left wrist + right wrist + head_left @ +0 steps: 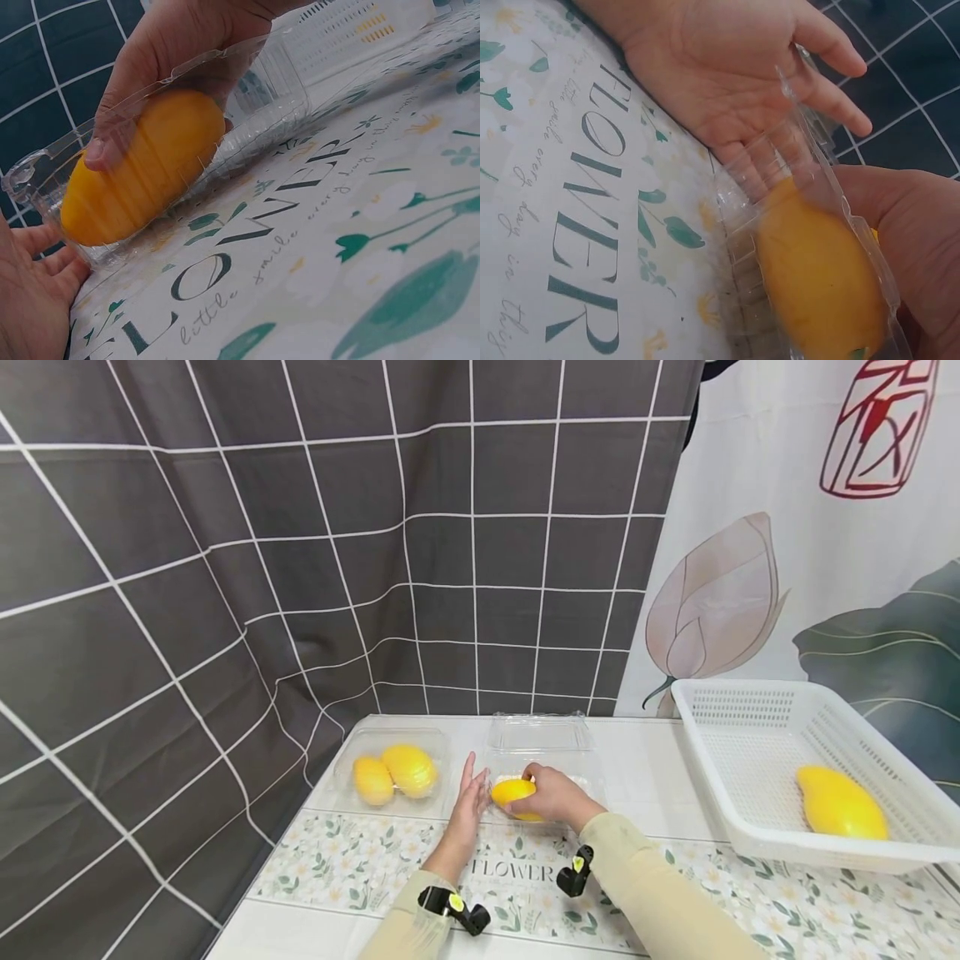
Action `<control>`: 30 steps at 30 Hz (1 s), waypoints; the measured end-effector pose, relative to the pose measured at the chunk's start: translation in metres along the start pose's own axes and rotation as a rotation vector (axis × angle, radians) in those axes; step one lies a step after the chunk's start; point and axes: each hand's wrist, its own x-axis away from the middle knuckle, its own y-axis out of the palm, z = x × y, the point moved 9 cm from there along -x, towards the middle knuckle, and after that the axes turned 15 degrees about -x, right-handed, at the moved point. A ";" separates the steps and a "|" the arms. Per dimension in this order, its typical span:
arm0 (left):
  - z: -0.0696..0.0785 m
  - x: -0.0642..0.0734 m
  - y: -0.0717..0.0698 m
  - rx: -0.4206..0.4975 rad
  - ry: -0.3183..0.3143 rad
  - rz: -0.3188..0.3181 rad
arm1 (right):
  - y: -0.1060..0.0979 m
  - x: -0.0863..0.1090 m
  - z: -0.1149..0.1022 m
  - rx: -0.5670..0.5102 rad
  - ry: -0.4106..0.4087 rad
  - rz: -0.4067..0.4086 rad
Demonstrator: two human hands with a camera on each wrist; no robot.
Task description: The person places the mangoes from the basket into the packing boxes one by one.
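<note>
My right hand (557, 795) holds a yellow mango (513, 791) inside a clear plastic clamshell box (542, 735), whose lid is folded back towards the wall. In the left wrist view the thumb lies along the upper side of the mango (142, 169), seen through the box wall. My left hand (466, 810) is at the left side of this box with its fingers extended. The right wrist view shows the left fingertips against the clear wall beside the mango (817, 270). Part of the right hand's grip is hidden behind the fruit.
To the left, another clear plastic box (345, 793) contains two yellow mangoes (409, 770). A white perforated basket (750, 760) at the right has one mango (843, 803) in it. A dark gridded curtain (510, 552) hangs behind the flower-printed table cover (330, 860).
</note>
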 end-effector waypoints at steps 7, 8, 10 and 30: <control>-0.001 0.000 0.001 -0.004 -0.001 -0.002 | 0.002 0.003 0.002 -0.037 0.046 -0.014; -0.001 0.001 0.002 -0.001 -0.002 -0.002 | 0.003 0.004 0.001 -0.037 0.051 -0.015; -0.001 0.001 0.002 0.002 -0.002 -0.004 | 0.003 0.006 0.000 -0.038 0.059 -0.010; -0.002 0.004 0.003 -0.032 -0.023 -0.019 | 0.014 0.010 -0.001 -0.104 0.110 -0.043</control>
